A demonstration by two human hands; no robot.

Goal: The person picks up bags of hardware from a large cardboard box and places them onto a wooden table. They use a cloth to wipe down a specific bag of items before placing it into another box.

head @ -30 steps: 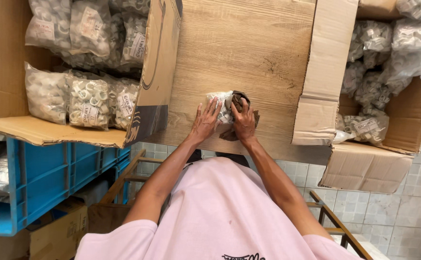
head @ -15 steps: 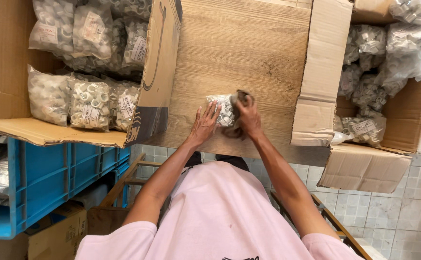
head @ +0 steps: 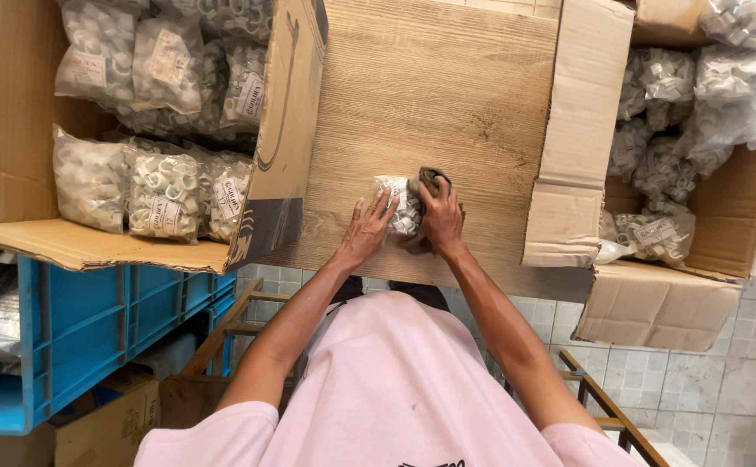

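Wooden tabletop (head: 447,95) fills my view; my left hand (head: 366,232) lies spread against a clear bag of white fittings (head: 400,206) at centre, my right hand (head: 441,220) gripping its three-o'clock end.

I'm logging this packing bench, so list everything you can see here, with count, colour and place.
small bag of white fittings: one, clear, table centre, under both hands
dark cloth: one, brown, under right hand
wooden table: one, light brown, centre
left cardboard box: one, brown, holds several bags of white fittings
right cardboard box: one, brown, holds more bags
blue crate: one, lower left
tiled floor: grey, lower right
left hand: on the small bag
right hand: on bag and cloth
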